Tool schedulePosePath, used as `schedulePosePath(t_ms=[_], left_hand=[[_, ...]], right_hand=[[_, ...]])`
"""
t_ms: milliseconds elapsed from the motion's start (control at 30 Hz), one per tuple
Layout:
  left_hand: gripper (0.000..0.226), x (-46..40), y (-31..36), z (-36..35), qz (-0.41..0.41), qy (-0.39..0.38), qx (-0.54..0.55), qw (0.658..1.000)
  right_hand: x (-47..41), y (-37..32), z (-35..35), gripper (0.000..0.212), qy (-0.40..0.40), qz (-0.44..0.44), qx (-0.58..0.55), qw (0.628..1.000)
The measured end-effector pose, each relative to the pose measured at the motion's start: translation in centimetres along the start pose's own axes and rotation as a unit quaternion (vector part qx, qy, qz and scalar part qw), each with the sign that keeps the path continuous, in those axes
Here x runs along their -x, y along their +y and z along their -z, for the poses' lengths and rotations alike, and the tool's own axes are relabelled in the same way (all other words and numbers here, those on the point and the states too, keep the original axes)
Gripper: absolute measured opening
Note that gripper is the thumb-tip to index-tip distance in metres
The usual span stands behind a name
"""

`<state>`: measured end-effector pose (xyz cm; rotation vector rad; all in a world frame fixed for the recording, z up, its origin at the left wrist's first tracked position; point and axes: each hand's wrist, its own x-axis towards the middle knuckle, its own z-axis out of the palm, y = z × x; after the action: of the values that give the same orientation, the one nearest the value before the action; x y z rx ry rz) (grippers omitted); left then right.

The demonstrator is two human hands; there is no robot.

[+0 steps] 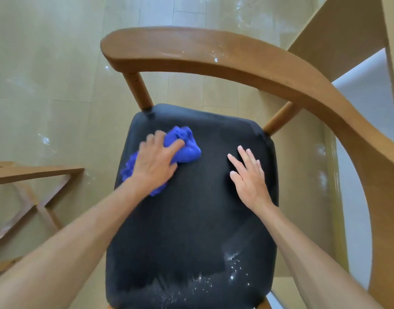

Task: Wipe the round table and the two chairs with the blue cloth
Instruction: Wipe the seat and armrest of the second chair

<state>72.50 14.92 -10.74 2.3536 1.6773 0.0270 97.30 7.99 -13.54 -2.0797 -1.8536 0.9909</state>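
A wooden chair [213, 50] with a curved backrest and a dark padded seat [191, 219] fills the middle of the view. My left hand [157, 159] presses the bunched blue cloth [187, 143] onto the far left part of the seat, fingers bent over it. My right hand [249, 175] lies flat on the seat's right side with straight fingers, holding nothing. White specks [231, 273] are scattered over the near right part of the seat, and a few [215, 56] dot the top of the backrest.
Part of another wooden frame [33, 175] stands at the left edge. A wooden surface [338, 39] shows at the upper right behind the backrest. The light wood floor [46, 74] carries white specks around the chair.
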Motion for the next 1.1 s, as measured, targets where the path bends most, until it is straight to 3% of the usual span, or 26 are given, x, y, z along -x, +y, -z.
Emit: schedulePosePath(t_ms=[100, 233, 300, 367, 500, 667, 800, 967, 1100], left_hand=[[0.047, -1.4, -0.9, -1.0, 0.078, 0.023, 0.031, 0.996], [0.042, 4.5, 4.0, -3.3, 0.013, 0.048, 0.039, 0.998], [0.042, 8.8, 7.5, -4.6, -0.01, 0.025, 0.068, 0.997], [0.049, 13.9, 11.7, -5.8, -0.083, -0.039, 0.097, 0.991], [0.055, 20.7, 17.0, -7.9, -0.269, -0.158, 0.096, 0.945], [0.05, 17.5, 15.4, -7.3, -0.331, -0.121, 0.057, 0.934], [0.047, 12.5, 12.7, -5.8, -0.268, -0.073, 0.047, 0.96], [0.045, 6.9, 9.4, -4.2, -0.159, -0.029, 0.028, 0.987], [0.041, 7.3, 11.0, -4.7, -0.083, -0.004, 0.034, 0.996]], right_hand=[[-0.1, 0.2, 0.0, 0.047, 0.001, 0.0, -0.021, 1.0], [-0.4, 0.4, 0.1, 0.049, -0.006, -0.004, -0.028, 1.0], [-0.5, 0.4, 0.2, 0.049, -0.01, -0.007, -0.036, 0.999], [-0.6, 0.4, 0.3, 0.049, -0.019, -0.007, -0.038, 0.999], [-0.5, 0.8, 0.8, 0.05, -0.05, 0.006, -0.012, 0.999], [1.1, 1.6, 1.3, 0.053, -0.045, 0.064, 0.094, 0.992], [3.3, 2.8, 1.7, 0.049, -0.037, 0.043, 0.1, 0.993], [5.5, 4.0, 2.0, 0.044, -0.011, -0.032, 0.007, 0.999], [6.5, 4.2, 1.6, 0.043, 0.007, -0.083, -0.06, 0.995]])
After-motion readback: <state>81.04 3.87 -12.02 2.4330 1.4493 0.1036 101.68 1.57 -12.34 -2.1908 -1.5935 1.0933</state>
